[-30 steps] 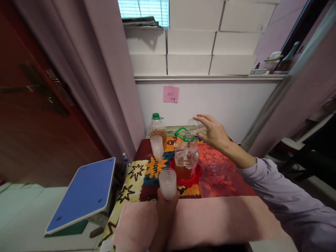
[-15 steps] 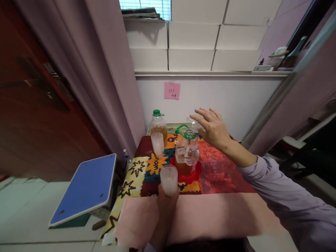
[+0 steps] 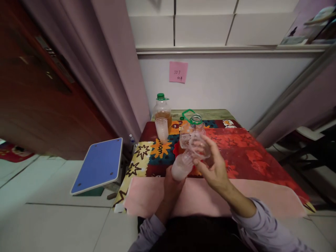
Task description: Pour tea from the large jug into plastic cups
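Observation:
My left hand [image 3: 174,187] is wrapped round a stack of whitish plastic cups [image 3: 181,168], tilted to the right above the table's near part. My right hand [image 3: 214,168] grips a clear plastic cup [image 3: 201,146], its wide rim turned up and to the right. The clear cup's narrower end meets the mouth of the stack; how far it goes in is unclear. Just behind stands an uncapped clear jug [image 3: 185,134] with a green neck ring and handle, partly hidden by the cup and right hand. A red tray [image 3: 176,150] shows at its base.
A capped jug of amber liquid [image 3: 166,115] stands at the back left, with another cup stack [image 3: 162,130] before it. A pink cloth [image 3: 147,196] covers the table's near edge. Left of the table is a blue-topped stool [image 3: 98,164].
My right hand has come down and towards me from the jug's mouth, bringing the clear cup to the stack. My left hand has tilted the stack rightward. The view has dipped.

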Demonstrator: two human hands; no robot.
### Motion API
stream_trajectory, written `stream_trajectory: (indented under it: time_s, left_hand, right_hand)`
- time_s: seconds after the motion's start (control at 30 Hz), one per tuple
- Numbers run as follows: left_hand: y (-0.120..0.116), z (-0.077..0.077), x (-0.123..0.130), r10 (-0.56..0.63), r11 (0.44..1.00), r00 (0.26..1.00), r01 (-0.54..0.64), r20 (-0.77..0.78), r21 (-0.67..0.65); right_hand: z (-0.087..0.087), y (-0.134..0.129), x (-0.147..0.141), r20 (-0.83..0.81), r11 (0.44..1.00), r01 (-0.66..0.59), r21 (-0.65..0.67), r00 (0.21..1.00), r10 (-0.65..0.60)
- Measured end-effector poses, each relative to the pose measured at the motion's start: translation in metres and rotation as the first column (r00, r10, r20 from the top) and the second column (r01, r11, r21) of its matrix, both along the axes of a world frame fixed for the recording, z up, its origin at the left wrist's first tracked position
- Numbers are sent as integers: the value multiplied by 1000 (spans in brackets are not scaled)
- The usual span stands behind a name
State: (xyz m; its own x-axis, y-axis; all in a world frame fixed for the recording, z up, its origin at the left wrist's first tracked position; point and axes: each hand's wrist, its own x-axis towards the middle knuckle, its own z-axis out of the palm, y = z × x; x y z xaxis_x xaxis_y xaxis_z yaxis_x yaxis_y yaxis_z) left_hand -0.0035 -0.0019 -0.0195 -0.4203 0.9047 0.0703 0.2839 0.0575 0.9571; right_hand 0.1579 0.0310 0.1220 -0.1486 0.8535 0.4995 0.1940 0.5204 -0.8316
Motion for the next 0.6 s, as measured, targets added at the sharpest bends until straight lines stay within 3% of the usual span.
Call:
stream_trajectory:
  time_s: [0.07, 0.2, 0.33, 0.5, 0.6]
  left_hand:
    - [-2, 6, 1, -4, 1000, 1000, 4, -3, -30]
    - [-5, 14, 0, -18, 997, 1000, 16, -23, -80]
    - [-4, 11, -1, -8, 997, 998, 3, -65, -78]
    - [0, 2, -7, 28, 992, 998, -35, -61, -119]
    - [4, 2, -8, 126, 985, 992, -126, -9, -118]
  right_hand:
    - [-18, -4, -7, 41, 1000, -6, 11, 999, 5]
    - [-44, -6, -9, 210, 988, 38, 152, 975, -70]
    - [-62, -14, -9, 280, 983, 20, 184, 957, -72]
    - [-56, -9, 15, 265, 962, 97, 254, 950, -166]
    - [-49, 29, 53, 133, 910, 304, 283, 927, -351]
